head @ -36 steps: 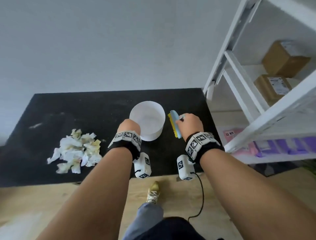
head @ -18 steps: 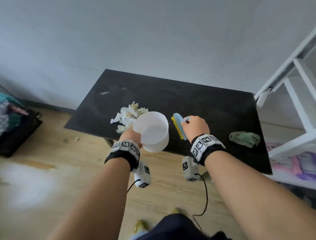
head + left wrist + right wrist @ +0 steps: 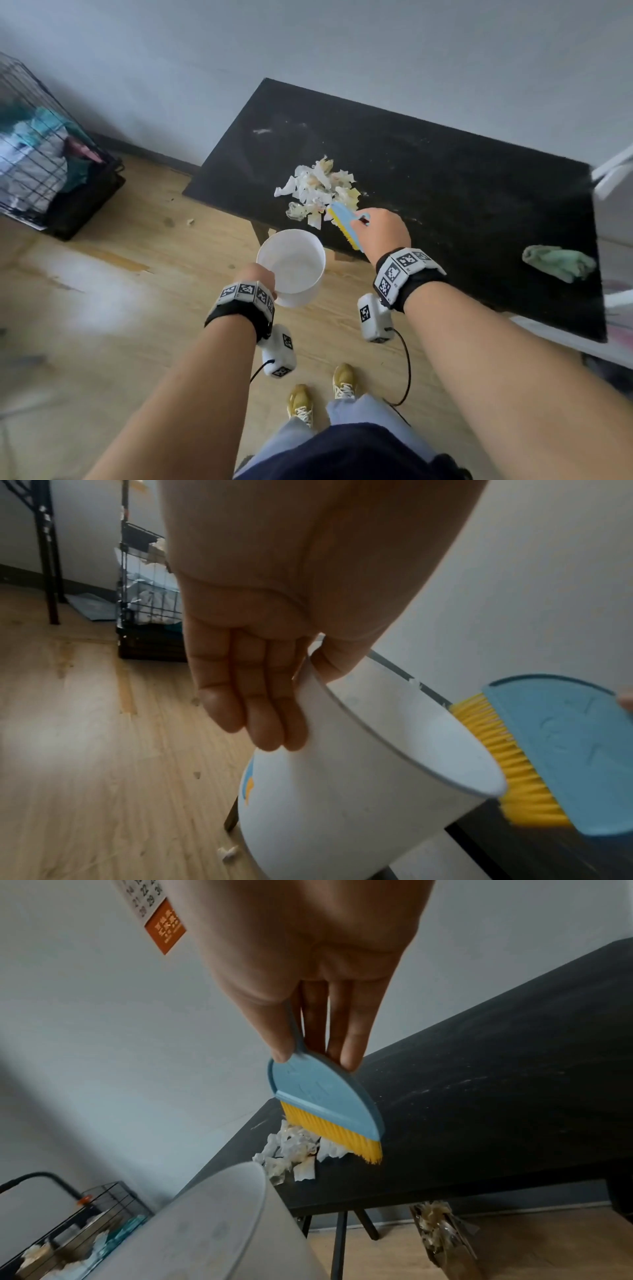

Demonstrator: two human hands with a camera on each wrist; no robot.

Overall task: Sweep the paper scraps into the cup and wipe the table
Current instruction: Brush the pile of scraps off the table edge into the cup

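Observation:
A heap of white and yellowish paper scraps lies near the front edge of the black table. My right hand pinches a blue brush with yellow bristles, whose bristles stand at the right side of the heap. My left hand grips the rim of a white cup, thumb inside. The cup hangs off the table, just below its front edge, mouth tilted toward the scraps.
A green cloth lies at the table's right end. A black wire basket full of laundry stands on the wooden floor to the left. A few scraps lie on the floor. A white shelf frame borders the table's right.
The cup has been lifted off the table and carried left to below the front edge by the scraps. The brush has moved left with it to the heap's side.

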